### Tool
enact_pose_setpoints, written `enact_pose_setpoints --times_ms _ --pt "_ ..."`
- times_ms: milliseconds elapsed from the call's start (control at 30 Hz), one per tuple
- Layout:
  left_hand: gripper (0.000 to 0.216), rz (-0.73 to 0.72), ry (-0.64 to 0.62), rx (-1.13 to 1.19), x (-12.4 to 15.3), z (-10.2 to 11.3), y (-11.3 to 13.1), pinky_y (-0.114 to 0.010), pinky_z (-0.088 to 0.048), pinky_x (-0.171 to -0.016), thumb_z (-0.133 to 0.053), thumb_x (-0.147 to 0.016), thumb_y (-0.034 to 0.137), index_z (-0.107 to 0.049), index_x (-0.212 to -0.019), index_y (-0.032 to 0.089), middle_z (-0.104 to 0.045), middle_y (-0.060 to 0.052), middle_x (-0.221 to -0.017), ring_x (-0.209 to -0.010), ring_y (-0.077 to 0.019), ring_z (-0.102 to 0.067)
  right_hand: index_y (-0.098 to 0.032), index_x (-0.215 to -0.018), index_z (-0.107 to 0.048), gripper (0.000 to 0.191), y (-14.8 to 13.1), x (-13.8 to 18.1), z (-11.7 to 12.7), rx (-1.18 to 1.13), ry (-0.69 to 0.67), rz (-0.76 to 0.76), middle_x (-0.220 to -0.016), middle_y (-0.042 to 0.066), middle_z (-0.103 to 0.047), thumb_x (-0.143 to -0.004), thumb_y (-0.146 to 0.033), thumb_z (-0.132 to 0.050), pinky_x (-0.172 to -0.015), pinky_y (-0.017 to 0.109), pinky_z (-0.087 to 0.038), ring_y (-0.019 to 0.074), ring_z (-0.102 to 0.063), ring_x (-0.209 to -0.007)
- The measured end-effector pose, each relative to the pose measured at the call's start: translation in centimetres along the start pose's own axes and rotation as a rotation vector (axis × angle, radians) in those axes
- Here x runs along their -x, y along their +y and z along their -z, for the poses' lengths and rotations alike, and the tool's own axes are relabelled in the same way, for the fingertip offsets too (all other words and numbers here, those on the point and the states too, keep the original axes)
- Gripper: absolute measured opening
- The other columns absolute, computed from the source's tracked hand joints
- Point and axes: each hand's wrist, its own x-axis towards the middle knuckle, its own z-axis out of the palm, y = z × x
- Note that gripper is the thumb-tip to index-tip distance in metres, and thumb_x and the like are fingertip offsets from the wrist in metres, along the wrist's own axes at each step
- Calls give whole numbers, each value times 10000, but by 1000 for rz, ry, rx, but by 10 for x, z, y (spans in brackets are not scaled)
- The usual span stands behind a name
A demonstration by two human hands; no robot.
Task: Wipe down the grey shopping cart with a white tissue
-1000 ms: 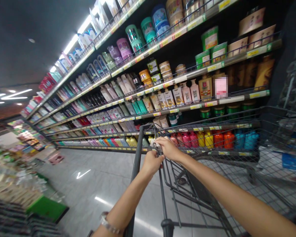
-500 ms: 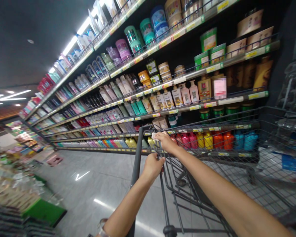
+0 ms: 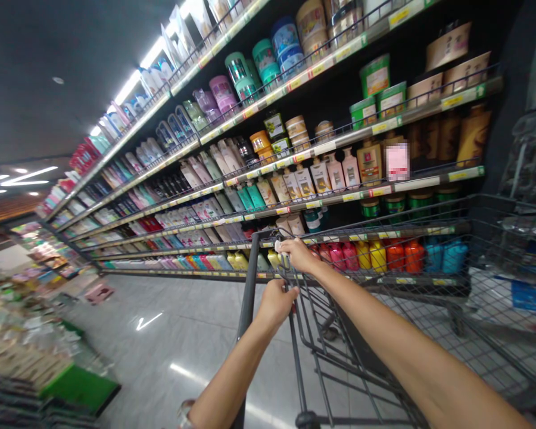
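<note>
A dark wire shopping cart (image 3: 384, 280) stands before me in a shop aisle. My left hand (image 3: 277, 301) is closed round the cart's wire frame near its dark upright post (image 3: 249, 286). Higher up, my right hand (image 3: 297, 254) grips the top rim of the cart's folding flap, pinching something small and white that I cannot make out. Both arms reach forward from the lower edge. A watch sits on my left wrist.
Long shelves (image 3: 295, 161) of bottles, jars and tubs run along the right side of the aisle, close behind the cart. The grey tiled floor (image 3: 183, 333) stretches to the left. A low display with a green base (image 3: 78, 387) stands at the lower left.
My right hand has risen from beside the left hand to the top rim of the cart flap. The left hand has kept its grip lower down.
</note>
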Motion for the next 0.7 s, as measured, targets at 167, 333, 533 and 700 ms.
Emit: enact_pose_setpoints --times_ms 167,333,533,700 --pt "135 6 18 -43 0 2 2 -187 -333 -418 -579 -716 176 -481 -623 166 -415 81 -448 -396 -73 -438 -200 -901 -741 334 -10 22 5 -86 -6 26 -1085 69 -704 -744 -36 -496 -920 352 -399 201 -622 -1035" --pt "149 1 14 -94 3 1 9 -186 -333 -429 -551 -707 137 -467 -589 171 -438 69 -441 -406 -77 -453 -211 -814 -748 342 -22 41 13 -164 -48 71 -1051 59 -716 -721 -27 -475 -936 371 -403 202 -624 -1031" --pt "95 -30 26 -172 16 1 13 -195 -315 -472 -530 -705 101 -502 -639 164 -468 61 -476 -463 -92 -484 -200 -817 -753 381 -32 48 22 -280 -81 15 -973 43 -736 -664 -22 -454 -901 329 -455 193 -647 -988" --pt "94 -29 27 -220 29 3 10 -201 -312 -500 -522 -711 78 -511 -668 162 -474 62 -486 -490 -99 -495 -177 -817 -761 348 -36 43 30 -415 -224 -28 -887 32 -749 -659 -54 -476 -777 279 -501 192 -676 -860"
